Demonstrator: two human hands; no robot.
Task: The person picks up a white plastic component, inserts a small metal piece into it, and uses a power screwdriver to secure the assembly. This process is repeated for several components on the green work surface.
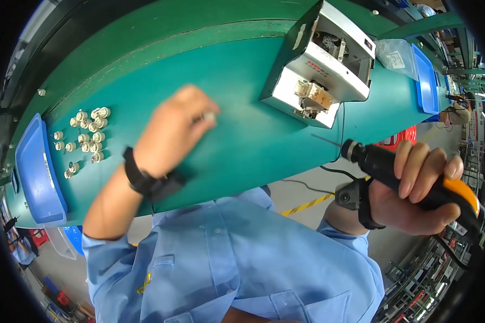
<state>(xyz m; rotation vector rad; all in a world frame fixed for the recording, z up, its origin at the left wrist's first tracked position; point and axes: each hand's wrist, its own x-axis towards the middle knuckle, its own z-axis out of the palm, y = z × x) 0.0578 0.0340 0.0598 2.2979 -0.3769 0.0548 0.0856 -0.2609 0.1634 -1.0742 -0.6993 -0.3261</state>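
Note:
My left hand [172, 126] is over the green table mat [237, 145], its thumb and fingers pinched on a small whitish part [209, 116]. Motion blur and the fingers hide most of that part's shape. In my right hand [415, 185] is a black and orange electric screwdriver [377, 161], the fingers wrapped round its body. Its thin bit [326, 140] points left, past the near side of a silver metal machine [328, 70], apart from it. Several small round cream parts with metal bits [94, 126] stand in a loose group at the left.
A blue tray [32, 172] lies at the left table edge. Far right are a clear plastic bag [396, 56] and another blue tray [425, 81]. A black cable [342, 129] hangs by the machine. A green raised ledge [199, 43] runs along the back.

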